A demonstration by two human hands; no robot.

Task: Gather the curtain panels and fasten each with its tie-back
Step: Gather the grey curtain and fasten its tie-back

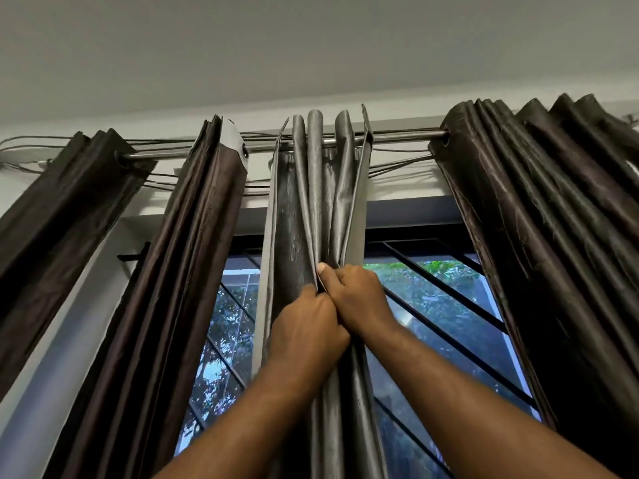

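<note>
The grey curtain panel (313,188) hangs at the centre of the view, running from 12 o'clock down to 6 o'clock, its folds bunched close together below the curtain rod (397,137). Both hands meet on it just below the middle of the view. The left grip (307,331), a bare hand reaching up from 7 o'clock, is closed round the folds on the panel's left side, with its knuckles facing the camera. The right grip (361,299), reaching up from 5 o'clock, is curled round the folds on the right side and sits slightly higher. Its thumb (321,269) points up along a fold edge. The two hands touch each other, with the gathered fabric squeezed between them. Above the hands the folds fan out a little toward the rod. Below them the panel drops in a narrow bundle between the forearms.

A dark brown panel (193,254) hangs at 9 o'clock, just beside the grey one, also pushed into tight folds. Another brown panel (62,216) hangs further out at 9 o'clock. A wider brown panel (553,236) fills the side at 3 o'clock, well apart from the grey one.

Behind the curtains is a window (446,305) crossed by dark bars (449,288), with green leaves outside. Thin cables (397,165) run along the wall just below the rod. A plain ceiling (311,46) fills the view at 12 o'clock.
</note>
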